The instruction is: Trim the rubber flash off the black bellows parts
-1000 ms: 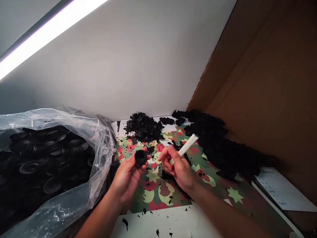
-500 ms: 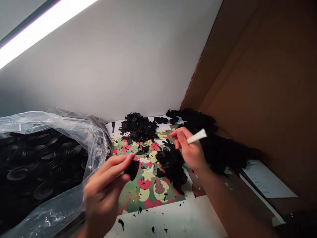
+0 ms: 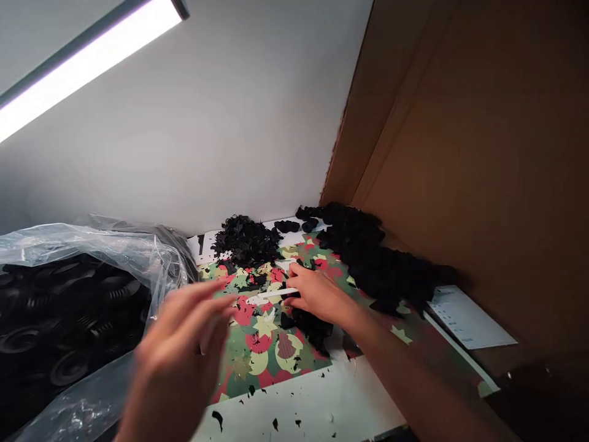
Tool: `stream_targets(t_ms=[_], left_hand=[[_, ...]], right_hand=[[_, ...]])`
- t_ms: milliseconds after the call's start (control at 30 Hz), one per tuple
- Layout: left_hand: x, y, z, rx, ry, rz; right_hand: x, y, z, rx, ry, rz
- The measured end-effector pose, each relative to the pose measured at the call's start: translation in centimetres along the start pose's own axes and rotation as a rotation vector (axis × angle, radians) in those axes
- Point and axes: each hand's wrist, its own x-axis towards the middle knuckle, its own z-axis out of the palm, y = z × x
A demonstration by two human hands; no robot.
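My right hand (image 3: 317, 296) is closed around a slim white-handled tool (image 3: 276, 293), whose kind I cannot make out. The tool points left across the patterned sheet. Beneath that hand, its fingers reach down at a small heap of black rubber-like parts (image 3: 315, 331), partly covered by the hand. My left hand (image 3: 177, 350) is raised at the lower left, somewhat blurred, its fingers stretched out and apart. No part shows in it. It is near an open clear plastic bag (image 3: 159, 245) full of black ribbed, ring-shaped parts (image 3: 69, 362).
A pile of black scraps (image 3: 248, 239) lies at the back of the colourful patterned sheet (image 3: 239, 368). A larger heap of black pieces (image 3: 386, 270) runs along the cardboard wall (image 3: 460, 153). A white paper (image 3: 473, 316) lies at right. A lamp (image 3: 87, 67) shines above.
The dark part in my left hand is no longer seen there, and those fingers have opened. My right hand has moved left and down onto the small heap, swinging the tool to point left.
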Motion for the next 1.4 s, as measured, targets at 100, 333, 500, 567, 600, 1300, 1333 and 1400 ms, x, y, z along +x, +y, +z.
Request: stream_targets(t_ms=[100,333,500,567,600,1300,1333,1400], left_hand=[[-0.3,-1.3,4.3,0.113,-0.312,-0.051],[-0.4,-5.5,7.2,-0.398,-0.172,-0.473],[-0.6,-5.4,6.9,-0.418,-0.043,-0.541],[-0.6,-5.4,6.7,-0.406,-0.012,-0.528],[-0.6,-5.4,6.7,-0.392,0.001,-0.510],[-0.6,-5.1,5.2,-0.103,-0.135,-0.248],[-0.7,-5.0,5.3,-0.093,-0.144,-0.234],[-0.8,-5.1,5.4,-0.070,-0.170,-0.210]], right_hand=[[0.3,-0.5,0.2,0.149,0.123,0.038],[-0.1,-3.5,1.7,0.836,0.231,0.157],[-0.6,-4.4,2.3,0.775,0.222,0.080],[-0.6,-4.2,1.8,0.766,0.348,0.063],[-0.6,-4.0,1.6,0.777,0.426,0.057],[-1.6,-4.0,1.3,0.538,0.333,-0.293],[-1.5,-4.1,1.3,0.546,0.319,-0.276],[-1.2,-4.4,1.5,0.555,0.274,-0.237]])
